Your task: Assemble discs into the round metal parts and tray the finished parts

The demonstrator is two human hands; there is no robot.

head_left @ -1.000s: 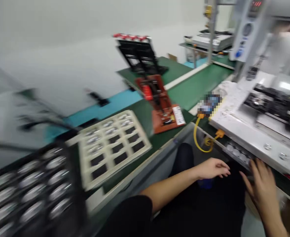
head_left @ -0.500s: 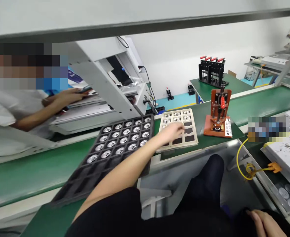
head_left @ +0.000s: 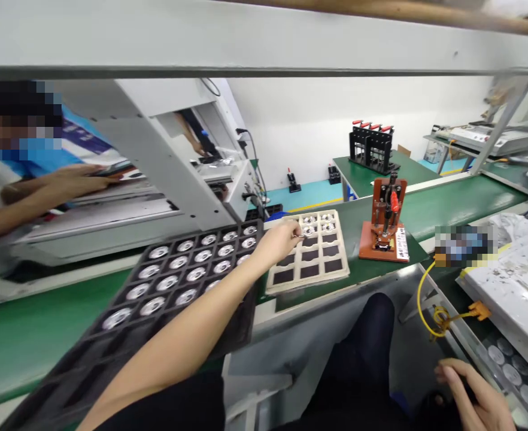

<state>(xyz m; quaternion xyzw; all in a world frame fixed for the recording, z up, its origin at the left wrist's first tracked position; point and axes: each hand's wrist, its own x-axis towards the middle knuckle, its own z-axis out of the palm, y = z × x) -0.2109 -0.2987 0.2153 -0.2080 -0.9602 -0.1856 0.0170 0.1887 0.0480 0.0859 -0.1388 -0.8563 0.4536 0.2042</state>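
Note:
My left hand (head_left: 282, 240) reaches over the cream tray (head_left: 342, 263), fingers pinched on a small shiny part (head_left: 299, 236) that they mostly cover. Round metal parts (head_left: 328, 227) fill some of this tray's far pockets; the nearer pockets show dark bottoms. Under my left forearm lies a black tray (head_left: 129, 341) with rows of round silvery parts (head_left: 169, 282), its near pockets bare. My right hand (head_left: 479, 392) hangs at the lower right, fingers loosely curved and apart, with nothing seen in it.
A brown toggle-clamp fixture (head_left: 385, 224) with a red handle stands right of the cream tray. A green conveyor belt (head_left: 461, 200) runs behind it. At far left a co-worker's hands (head_left: 78, 182) work at another bench. A yellow cable (head_left: 421, 299) loops at right.
My left hand has moved toward the tray's far left part and now pinches a small part. My right hand shows more fully, its fingers more spread. The view has shifted.

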